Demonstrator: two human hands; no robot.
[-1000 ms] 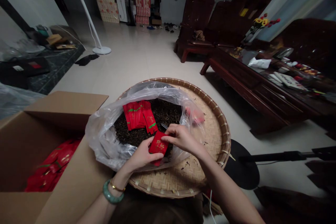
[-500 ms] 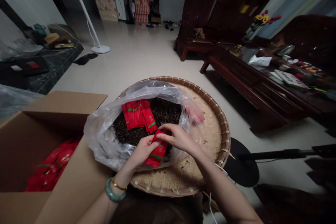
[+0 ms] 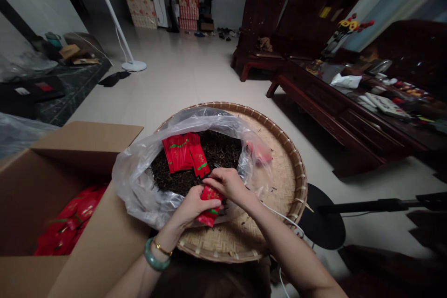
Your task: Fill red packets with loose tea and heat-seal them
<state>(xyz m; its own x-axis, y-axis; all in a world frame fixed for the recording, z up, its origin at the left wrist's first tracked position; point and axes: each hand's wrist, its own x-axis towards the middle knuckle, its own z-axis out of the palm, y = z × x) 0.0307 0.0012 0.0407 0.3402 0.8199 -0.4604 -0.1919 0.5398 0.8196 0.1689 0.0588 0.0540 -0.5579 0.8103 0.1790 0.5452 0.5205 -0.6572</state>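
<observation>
My left hand (image 3: 195, 205) grips a small red packet (image 3: 209, 216) with a green band, thumb across its front. At the packet's upper end, the fingers of my right hand (image 3: 225, 184) are pinched together; they partly hide that edge. Both hands are over the near side of a clear plastic bag (image 3: 134, 186) holding dark dried leaves (image 3: 223, 146) that look like tea. More red packets (image 3: 179, 151) lie fanned out on the leaves. A thin shiny thing (image 3: 217, 165) shows just behind my right hand, too small to name.
The bag rests in a round woven bamboo tray (image 3: 286, 163), with a reddish item (image 3: 259, 152) behind its plastic. To the left stands an open cardboard box (image 3: 101, 237) with red packets inside. A black round stand base (image 3: 321, 223) and a white cable (image 3: 284, 218) are at right.
My left thumb has moved across the packet's front, and the packet sits slightly further right. My right fingers have shifted a little at its upper end. The fanned packets stay put.
</observation>
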